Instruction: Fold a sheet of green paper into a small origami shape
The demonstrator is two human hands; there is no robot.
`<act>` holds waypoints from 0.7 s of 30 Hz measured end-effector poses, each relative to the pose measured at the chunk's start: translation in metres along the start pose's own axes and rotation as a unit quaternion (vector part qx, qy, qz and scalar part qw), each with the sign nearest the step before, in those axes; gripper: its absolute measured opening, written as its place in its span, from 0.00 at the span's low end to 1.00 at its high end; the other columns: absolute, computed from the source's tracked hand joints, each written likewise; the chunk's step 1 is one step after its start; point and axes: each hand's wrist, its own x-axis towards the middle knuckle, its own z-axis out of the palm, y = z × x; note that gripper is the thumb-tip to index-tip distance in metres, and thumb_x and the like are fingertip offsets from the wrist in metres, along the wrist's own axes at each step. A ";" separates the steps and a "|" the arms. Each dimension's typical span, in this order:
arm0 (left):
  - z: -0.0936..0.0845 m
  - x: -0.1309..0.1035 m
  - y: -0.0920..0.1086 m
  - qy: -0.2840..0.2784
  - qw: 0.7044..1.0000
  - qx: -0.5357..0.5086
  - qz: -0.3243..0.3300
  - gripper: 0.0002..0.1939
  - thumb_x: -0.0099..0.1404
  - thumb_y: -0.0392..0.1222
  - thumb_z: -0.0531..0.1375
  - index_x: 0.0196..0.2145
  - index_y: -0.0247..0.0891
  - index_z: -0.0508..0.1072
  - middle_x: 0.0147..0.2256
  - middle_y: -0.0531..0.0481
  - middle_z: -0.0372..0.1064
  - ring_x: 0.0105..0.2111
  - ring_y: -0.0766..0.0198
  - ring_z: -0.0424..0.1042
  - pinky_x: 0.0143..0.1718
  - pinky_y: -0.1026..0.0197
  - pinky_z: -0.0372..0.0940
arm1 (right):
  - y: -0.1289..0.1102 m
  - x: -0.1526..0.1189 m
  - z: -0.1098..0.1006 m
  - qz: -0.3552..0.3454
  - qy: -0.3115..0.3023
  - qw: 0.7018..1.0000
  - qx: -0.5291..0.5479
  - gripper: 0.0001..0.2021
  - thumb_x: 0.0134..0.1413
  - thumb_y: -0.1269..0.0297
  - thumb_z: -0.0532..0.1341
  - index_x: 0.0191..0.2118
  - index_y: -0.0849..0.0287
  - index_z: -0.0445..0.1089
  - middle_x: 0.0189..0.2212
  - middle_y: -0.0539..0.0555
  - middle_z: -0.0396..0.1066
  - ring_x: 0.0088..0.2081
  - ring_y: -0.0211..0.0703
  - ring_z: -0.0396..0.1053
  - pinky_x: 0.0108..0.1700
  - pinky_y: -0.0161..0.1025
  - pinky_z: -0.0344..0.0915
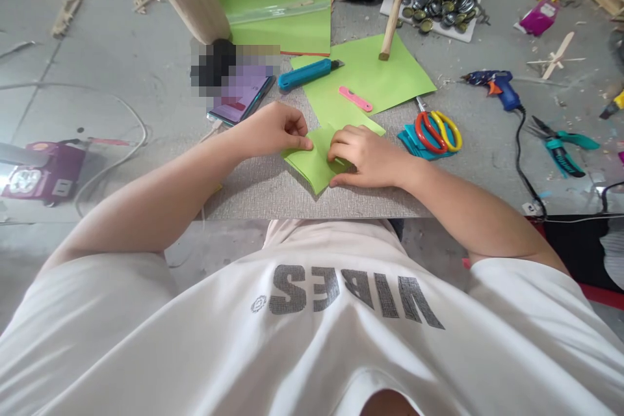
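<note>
A small folded piece of green paper (316,166) lies at the table's near edge, its point toward me and its layers showing along the left side. My left hand (283,130) pinches its upper left corner between thumb and fingers. On the right side, my right hand (363,156) grips the paper with curled fingers, the thumb at the lower edge; its fingertips are partly hidden by the fold. Just beyond lie a larger green sheet (404,78), a pink folding blade (355,99) and a blue box cutter (307,75) with its blade out.
Red-and-yellow-handled scissors (439,132) rest on blue pieces at the right. Farther right are a glue gun (497,88) and teal pliers (563,146). A phone (241,101) lies left of the cutter. Bottle caps (441,0) and a hammer handle (392,23) sit behind.
</note>
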 end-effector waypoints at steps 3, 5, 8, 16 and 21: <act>-0.001 -0.004 0.013 -0.003 0.998 0.061 -0.012 0.17 0.67 0.54 0.74 0.29 0.41 0.79 0.25 0.54 0.68 0.28 0.64 0.63 0.33 0.57 0.56 | -0.006 0.001 -0.002 0.018 -0.013 1.000 -0.009 0.19 0.76 0.48 0.73 0.55 0.60 0.82 0.56 0.68 0.80 0.56 0.66 0.71 0.58 0.54 0.62; -0.002 -0.007 0.020 -0.003 0.995 0.095 -0.027 0.17 0.69 0.57 0.71 0.31 0.41 0.81 0.28 0.52 0.71 0.32 0.61 0.66 0.36 0.56 0.59 | -0.010 0.002 -0.003 0.036 -0.020 0.999 -0.019 0.18 0.77 0.48 0.72 0.54 0.60 0.82 0.55 0.68 0.79 0.56 0.66 0.71 0.56 0.53 0.61; -0.004 -0.011 0.027 -0.012 0.991 0.127 -0.039 0.20 0.68 0.62 0.69 0.33 0.41 0.80 0.35 0.50 0.75 0.35 0.60 0.67 0.40 0.53 0.62 | -0.017 0.003 -0.005 0.069 -0.031 0.996 -0.039 0.19 0.77 0.47 0.71 0.54 0.60 0.81 0.55 0.68 0.79 0.56 0.66 0.70 0.55 0.52 0.59; -0.006 -0.020 0.028 -0.032 0.983 0.163 0.076 0.24 0.68 0.68 0.72 0.34 0.43 0.81 0.51 0.44 0.84 0.57 0.45 0.72 0.70 0.37 0.61 | -0.021 0.003 -0.016 0.142 -0.065 0.988 -0.008 0.19 0.74 0.48 0.72 0.54 0.59 0.79 0.52 0.66 0.78 0.52 0.64 0.72 0.53 0.51 0.60; -0.005 -0.025 0.023 -0.093 0.973 0.190 0.087 0.25 0.65 0.71 0.75 0.41 0.47 0.90 0.39 0.47 0.81 0.55 0.42 0.72 0.70 0.36 0.59 | -0.020 0.001 -0.019 0.165 -0.059 0.984 0.040 0.16 0.67 0.52 0.73 0.51 0.57 0.78 0.51 0.63 0.76 0.53 0.63 0.72 0.57 0.52 0.62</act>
